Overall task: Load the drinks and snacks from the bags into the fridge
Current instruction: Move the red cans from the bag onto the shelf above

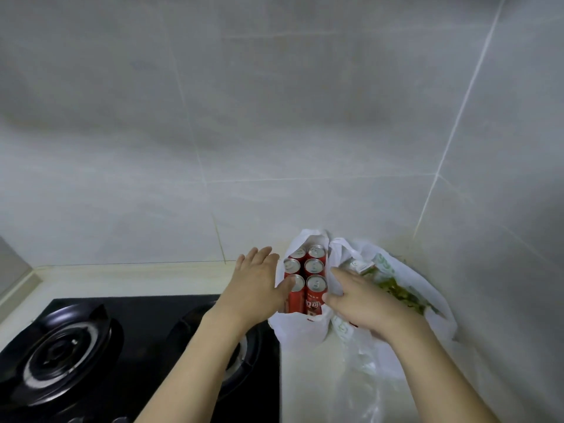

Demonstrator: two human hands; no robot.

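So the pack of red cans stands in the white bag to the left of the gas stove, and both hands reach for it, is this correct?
Not quite: the side is wrong. In the head view the red cans stand in the white bag to the right of the gas stove, on the counter near the wall corner. The rest holds: the left hand and the right hand both reach for the pack.

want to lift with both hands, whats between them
In the head view, the red cans, standing upright in a white bag, lie between the left hand and right hand.
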